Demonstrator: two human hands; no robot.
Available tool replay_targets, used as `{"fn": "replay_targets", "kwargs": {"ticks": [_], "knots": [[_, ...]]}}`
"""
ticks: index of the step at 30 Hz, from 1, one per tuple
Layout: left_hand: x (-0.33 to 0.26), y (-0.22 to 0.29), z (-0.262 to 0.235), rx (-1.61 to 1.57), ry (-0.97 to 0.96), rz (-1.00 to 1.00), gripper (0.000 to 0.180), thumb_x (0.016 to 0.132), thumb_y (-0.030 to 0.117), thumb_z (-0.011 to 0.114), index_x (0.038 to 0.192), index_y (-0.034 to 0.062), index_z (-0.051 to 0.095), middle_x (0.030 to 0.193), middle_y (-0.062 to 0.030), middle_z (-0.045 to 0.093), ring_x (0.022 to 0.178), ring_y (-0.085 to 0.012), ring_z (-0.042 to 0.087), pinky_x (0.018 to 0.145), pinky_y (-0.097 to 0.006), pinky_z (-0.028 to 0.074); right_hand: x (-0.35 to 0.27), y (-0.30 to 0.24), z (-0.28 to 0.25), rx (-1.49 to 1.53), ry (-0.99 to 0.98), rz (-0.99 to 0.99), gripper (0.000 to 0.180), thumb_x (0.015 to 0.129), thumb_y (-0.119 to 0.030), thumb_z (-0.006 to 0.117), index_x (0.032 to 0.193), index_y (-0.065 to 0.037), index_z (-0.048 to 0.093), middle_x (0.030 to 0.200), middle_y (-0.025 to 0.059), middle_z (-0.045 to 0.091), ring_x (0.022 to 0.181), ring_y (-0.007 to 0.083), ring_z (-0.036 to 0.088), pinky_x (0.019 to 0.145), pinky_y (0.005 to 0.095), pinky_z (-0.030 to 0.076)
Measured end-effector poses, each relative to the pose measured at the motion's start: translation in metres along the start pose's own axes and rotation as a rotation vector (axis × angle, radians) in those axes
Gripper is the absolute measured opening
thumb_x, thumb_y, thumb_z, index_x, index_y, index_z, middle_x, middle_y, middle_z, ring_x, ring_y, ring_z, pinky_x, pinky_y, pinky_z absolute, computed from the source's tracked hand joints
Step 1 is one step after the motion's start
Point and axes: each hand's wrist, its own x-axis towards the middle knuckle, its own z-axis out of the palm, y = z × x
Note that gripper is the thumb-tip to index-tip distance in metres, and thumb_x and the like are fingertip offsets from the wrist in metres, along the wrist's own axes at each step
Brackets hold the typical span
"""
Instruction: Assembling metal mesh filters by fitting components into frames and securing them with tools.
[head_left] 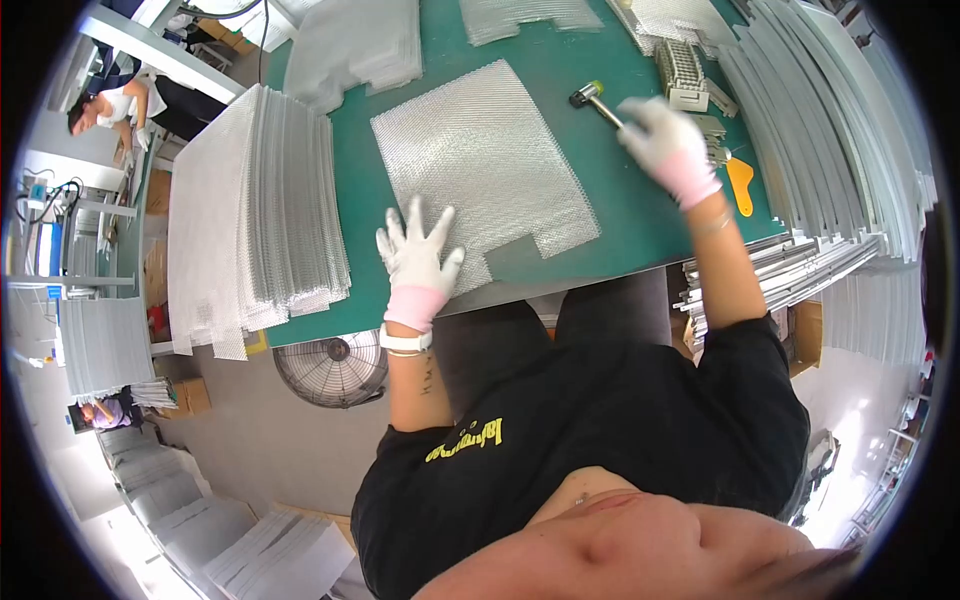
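Observation:
A notched sheet of silvery mesh [480, 150] lies on the green work table [350, 200] in front of me. My left hand [418, 250], in a white glove with a pink cuff, rests with spread fingers on the sheet's near left edge. At the right, my gloved right hand [662, 145] is at the handle end of a small mallet [602, 105] with a dark and yellow-green head. Motion smears its fingers, so I cannot make out whether they grip the handle. An orange scraper [740, 186] lies just beyond that wrist.
A tall stack of mesh sheets [255, 210] stands at the left, with more mesh piles [355, 45] along the far side. Beige slotted blocks [682, 75] sit at the right, beside long metal strips [810, 120]. A floor fan [335, 370] stands below the table; another person [120, 105] works far left.

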Motion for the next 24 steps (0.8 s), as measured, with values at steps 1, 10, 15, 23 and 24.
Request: {"fn": "replay_targets", "kwargs": {"ticks": [1, 10, 15, 23, 24], "knots": [[0.0, 0.004, -0.001, -0.003, 0.002, 0.015, 0.064, 0.084, 0.034, 0.071, 0.144, 0.0266, 0.051, 0.155, -0.017, 0.034, 0.145, -0.048, 0.023, 0.117, -0.064, 0.014, 0.011, 0.045, -0.002, -0.091, 0.176, -0.033, 0.028, 0.084, -0.021, 0.064, 0.109, -0.012, 0.071, 0.101, 0.0148, 0.068, 0.095, 0.0333, 0.067, 0.086, 0.0424, 0.054], [-0.052, 0.059, -0.021, -0.06, 0.427, -0.024, 0.063, 0.075, 0.031, 0.079, 0.132, 0.0151, 0.059, 0.145, -0.0174, 0.041, 0.141, -0.0439, 0.029, 0.115, -0.066, 0.016, 0.042, 0.144, -0.033, -0.431, -0.085, 0.082, 0.035, 0.071, -0.025, 0.08, 0.101, -0.01, 0.068, 0.109, 0.01, 0.063, 0.106, 0.0321, 0.06, 0.093, 0.0414, 0.05], [-0.086, 0.073, -0.01, -1.13, 0.002, 0.399, 0.05, 0.084, 0.018, 0.07, 0.13, 0.0025, 0.059, 0.128, -0.0153, 0.059, 0.126, -0.0347, 0.053, 0.113, -0.044, 0.034, 0.018, 0.073, -0.043, -0.006, 0.11, -0.09, 0.019, 0.073, -0.01, 0.076, 0.081, -0.005, 0.06, 0.082, 0.0104, 0.06, 0.079, 0.0314, 0.061, 0.071, 0.0401, 0.05], [-0.122, 0.105, 0.036, -2.003, -0.443, -0.275, 0.062, 0.104, 0.042, 0.052, 0.149, 0.0013, 0.037, 0.135, -0.0076, 0.053, 0.121, -0.0142, 0.053, 0.105, -0.031, 0.043, -0.154, -0.135, 0.016, 0.694, -0.352, -0.733, 0.039, 0.063, -0.03, 0.087, 0.07, -0.012, 0.053, 0.076, 0.0031, 0.054, 0.071, 0.0249, 0.057, 0.062, 0.0356, 0.044], [-0.126, 0.104, 0.043, -2.015, -0.409, -0.32, 0.057, 0.104, 0.041, 0.052, 0.143, 0.0017, 0.042, 0.129, -0.0058, 0.055, 0.115, -0.0124, 0.055, 0.099, -0.029, 0.045, -0.167, -0.131, 0.027, 0.847, -0.27, -0.585, 0.038, 0.064, -0.024, 0.087, 0.071, -0.012, 0.052, 0.076, 0.0032, 0.053, 0.071, 0.0239, 0.056, 0.063, 0.0345, 0.043]]}}
